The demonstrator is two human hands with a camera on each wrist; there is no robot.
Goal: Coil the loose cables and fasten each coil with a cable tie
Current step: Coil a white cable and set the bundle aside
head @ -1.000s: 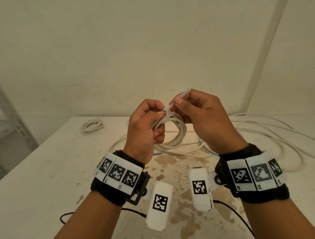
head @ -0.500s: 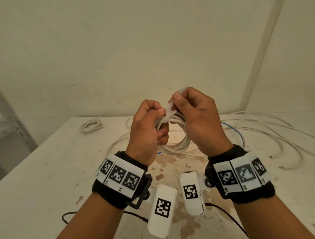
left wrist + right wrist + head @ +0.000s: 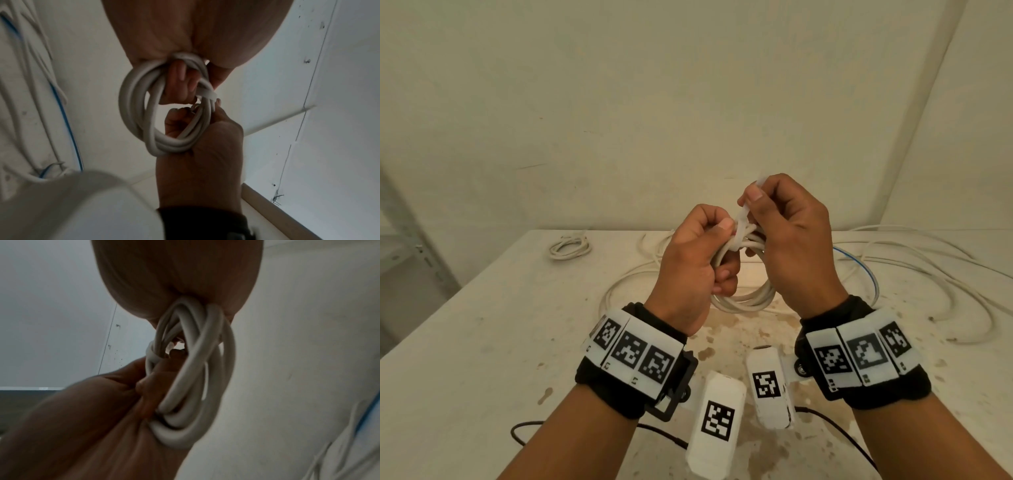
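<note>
Both hands hold a white cable coil (image 3: 751,301) in the air over the table. My left hand (image 3: 698,253) grips the coil's upper part, its thumb against the tie's head. A white cable tie (image 3: 742,216) wraps the strands there, and my right hand (image 3: 787,233) pinches its tail, which points up past the fingers. In the left wrist view the tie band (image 3: 207,95) sits snug round the coil (image 3: 144,113). From the right wrist the band (image 3: 152,355) shows on the coil (image 3: 197,386) beside the left hand's fingers.
A small tied coil (image 3: 570,245) lies at the back left of the stained white table (image 3: 482,342). Loose white cables (image 3: 928,274) and a blue wire (image 3: 873,281) sprawl at the back right. A thin black lead (image 3: 524,431) runs along the near edge. Walls close the back and right.
My right hand has drawn the tie's tail upward and closer to the left hand. The tie's loop has tightened round the coil, and the hands stand nearer together.
</note>
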